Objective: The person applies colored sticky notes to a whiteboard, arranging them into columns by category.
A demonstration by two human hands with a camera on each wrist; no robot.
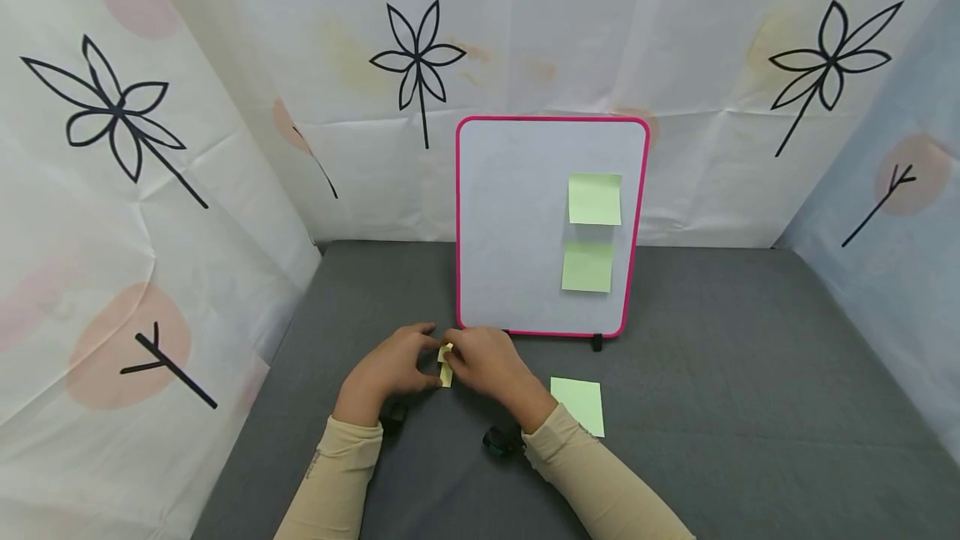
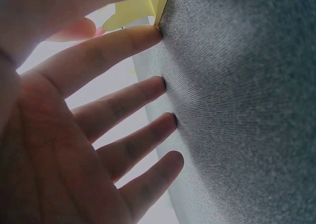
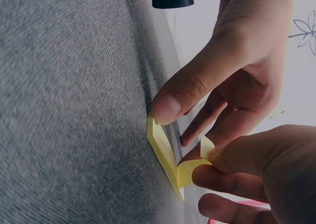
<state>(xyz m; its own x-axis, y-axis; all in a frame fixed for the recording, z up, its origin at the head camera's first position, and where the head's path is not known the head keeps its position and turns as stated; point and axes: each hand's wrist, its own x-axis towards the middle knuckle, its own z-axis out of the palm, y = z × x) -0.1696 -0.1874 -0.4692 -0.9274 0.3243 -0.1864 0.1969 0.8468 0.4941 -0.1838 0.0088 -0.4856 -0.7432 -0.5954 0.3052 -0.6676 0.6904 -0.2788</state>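
Low on the grey table, a small yellow sticky note pad (image 1: 446, 377) lies in front of the whiteboard. My left hand (image 1: 390, 365) holds it at its ends between thumb and index finger, the other fingers spread out straight in the left wrist view. From the other side, my right hand (image 1: 491, 365) pinches the top yellow sheet (image 3: 190, 170) between thumb and finger. That sheet curls up from the pad, one end still against it.
A pink-framed whiteboard (image 1: 517, 223) stands behind the hands on small black feet (image 1: 597, 343). Two pale green notes, an upper one (image 1: 595, 199) and a lower one (image 1: 587, 267), stick to its right half. Another green square (image 1: 579, 407) lies on the table near the right forearm.
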